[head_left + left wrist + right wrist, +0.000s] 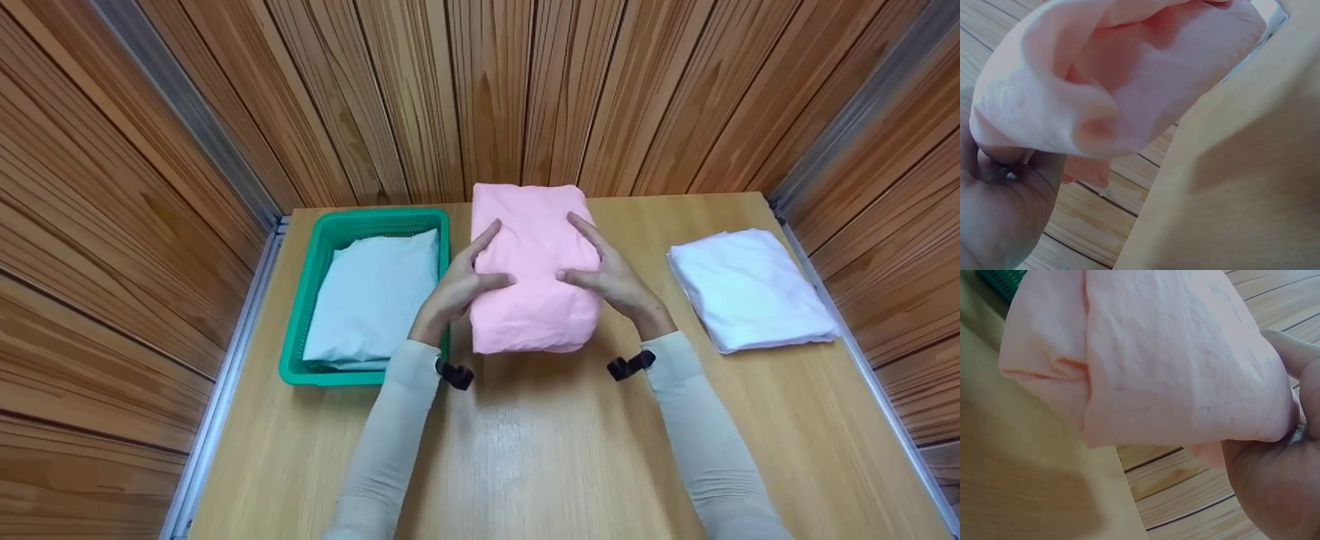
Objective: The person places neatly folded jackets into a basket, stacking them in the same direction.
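Observation:
A folded pink cloth [534,247] is held above the table between both hands in the head view. My left hand [459,289] grips its left side, thumb and a finger on the upper face. On the opposite side my right hand [616,281] grips it the same way. The left wrist view shows the cloth's loose folds [1106,79] over the left hand [1010,208]. Layered folds of the pink cloth [1174,360] fill the right wrist view, with the right hand [1275,478] at its edge. The other fingers are hidden beneath the cloth.
To the left stands a green basket [294,330] with a folded pale cloth [375,296] inside. A folded white cloth [754,292] lies at the table's right edge. Wood-panelled walls [495,97] enclose the wooden table [517,465] at the back and sides.

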The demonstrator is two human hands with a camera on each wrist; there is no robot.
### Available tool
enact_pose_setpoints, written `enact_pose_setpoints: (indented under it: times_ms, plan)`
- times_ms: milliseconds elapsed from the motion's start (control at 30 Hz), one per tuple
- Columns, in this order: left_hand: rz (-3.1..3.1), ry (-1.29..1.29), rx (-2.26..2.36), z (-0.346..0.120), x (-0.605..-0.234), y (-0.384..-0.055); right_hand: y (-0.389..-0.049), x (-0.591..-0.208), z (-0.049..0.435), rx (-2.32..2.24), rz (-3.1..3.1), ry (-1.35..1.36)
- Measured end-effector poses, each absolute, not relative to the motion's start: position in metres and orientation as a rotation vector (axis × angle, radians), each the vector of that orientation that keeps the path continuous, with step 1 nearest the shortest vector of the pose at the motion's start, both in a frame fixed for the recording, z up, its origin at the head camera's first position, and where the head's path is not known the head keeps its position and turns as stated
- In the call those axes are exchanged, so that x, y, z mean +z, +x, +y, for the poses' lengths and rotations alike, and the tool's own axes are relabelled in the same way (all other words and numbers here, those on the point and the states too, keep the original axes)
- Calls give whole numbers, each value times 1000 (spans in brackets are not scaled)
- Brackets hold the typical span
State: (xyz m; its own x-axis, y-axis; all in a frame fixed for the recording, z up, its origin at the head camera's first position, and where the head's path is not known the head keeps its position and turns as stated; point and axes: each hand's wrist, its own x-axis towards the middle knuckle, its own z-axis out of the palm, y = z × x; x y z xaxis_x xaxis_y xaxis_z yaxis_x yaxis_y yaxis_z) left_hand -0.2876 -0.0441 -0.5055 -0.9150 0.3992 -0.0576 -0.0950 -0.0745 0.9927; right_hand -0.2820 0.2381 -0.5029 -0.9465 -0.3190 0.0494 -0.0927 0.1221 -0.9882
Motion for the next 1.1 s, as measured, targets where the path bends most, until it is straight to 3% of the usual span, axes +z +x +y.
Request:
enact_pose_setpoints:
  times_ms: [1100]
  plan:
    - [1851,278,2185,-140,-501,-285,-304,-491,140,-1888,2158,-498]
